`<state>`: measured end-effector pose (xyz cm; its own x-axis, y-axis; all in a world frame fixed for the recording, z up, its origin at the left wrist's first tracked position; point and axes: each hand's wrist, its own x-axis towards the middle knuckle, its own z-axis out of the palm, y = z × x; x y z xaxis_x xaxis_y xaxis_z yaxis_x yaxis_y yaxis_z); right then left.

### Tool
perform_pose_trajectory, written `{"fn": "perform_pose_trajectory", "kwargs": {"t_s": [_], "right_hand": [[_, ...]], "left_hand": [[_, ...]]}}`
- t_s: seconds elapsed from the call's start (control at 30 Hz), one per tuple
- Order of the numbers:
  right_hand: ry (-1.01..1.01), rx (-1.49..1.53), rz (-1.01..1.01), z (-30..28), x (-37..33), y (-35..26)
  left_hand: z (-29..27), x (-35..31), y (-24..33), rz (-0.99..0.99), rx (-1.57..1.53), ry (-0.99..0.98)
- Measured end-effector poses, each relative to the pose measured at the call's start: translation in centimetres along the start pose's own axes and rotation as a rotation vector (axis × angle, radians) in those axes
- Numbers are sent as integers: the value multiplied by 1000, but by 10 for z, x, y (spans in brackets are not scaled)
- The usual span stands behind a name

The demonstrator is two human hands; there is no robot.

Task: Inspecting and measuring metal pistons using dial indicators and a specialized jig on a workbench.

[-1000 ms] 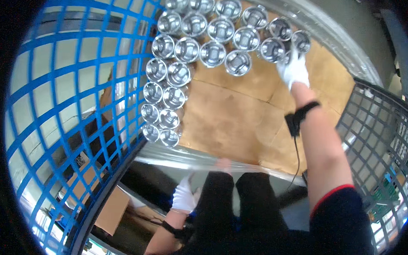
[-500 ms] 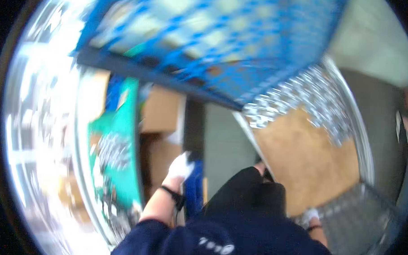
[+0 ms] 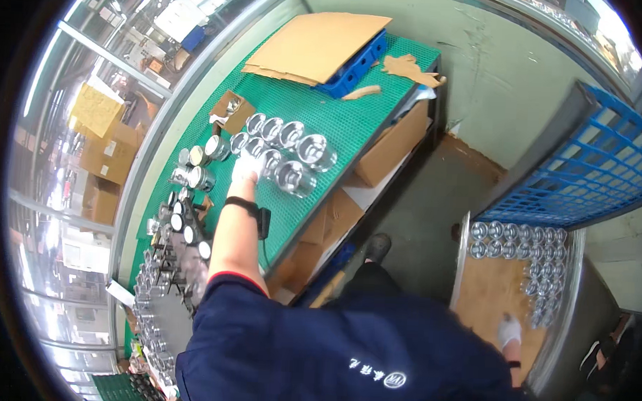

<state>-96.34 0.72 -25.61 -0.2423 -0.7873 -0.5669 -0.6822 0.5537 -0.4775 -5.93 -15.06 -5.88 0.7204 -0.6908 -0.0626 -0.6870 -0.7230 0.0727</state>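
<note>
My left hand (image 3: pixel 247 168), in a white glove, reaches over the green-covered bench among a cluster of clear glass jars (image 3: pixel 294 178). It touches or nearly touches one of them; its fingers are washed out, so its grip cannot be made out. My right hand (image 3: pixel 509 330), also white-gloved, hangs low at the right above a brown cardboard sheet (image 3: pixel 487 291). Its fingers look loosely stretched, and I see nothing in them. Beyond that hand, rows of similar glass jars (image 3: pixel 521 241) stand along the far and right sides of the sheet.
An upright blue lattice panel (image 3: pixel 577 167) with a dark frame rises behind the sheet. On the bench (image 3: pixel 380 114) lie flat cardboard (image 3: pixel 319 41) over a blue crate (image 3: pixel 354 67), a small open box (image 3: pixel 232 112) and metal-topped pieces (image 3: pixel 203 179). Cardboard boxes (image 3: pixel 394 143) fill the shelf below.
My view has swung round and cleared of blur. My left hand has gone from beside the shelf boxes to the jars on the bench. The lattice panel now appears farther right.
</note>
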Motion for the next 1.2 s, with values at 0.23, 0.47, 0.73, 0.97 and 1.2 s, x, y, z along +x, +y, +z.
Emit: {"fn": "perform_pose_trajectory", "kwargs": {"t_s": [0.23, 0.47, 0.73, 0.97, 1.2], "right_hand": [[-259, -199, -660, 44, -35, -444], [-710, -757, -1038, 161, -113, -746], [-882, -1371, -936, 311, -97, -805], [-597, -931, -1051, 276, -119, -766], [-580, -780, -1030, 281, -118, -758]], "left_hand": [[12, 138, -27, -58, -207, -287], [-5, 126, 19, 46, -8, -378], [-25, 107, 36, -141, -67, -418], [-21, 110, 57, -282, -9, -485], [-18, 114, 58, -301, 4, -465]]}}
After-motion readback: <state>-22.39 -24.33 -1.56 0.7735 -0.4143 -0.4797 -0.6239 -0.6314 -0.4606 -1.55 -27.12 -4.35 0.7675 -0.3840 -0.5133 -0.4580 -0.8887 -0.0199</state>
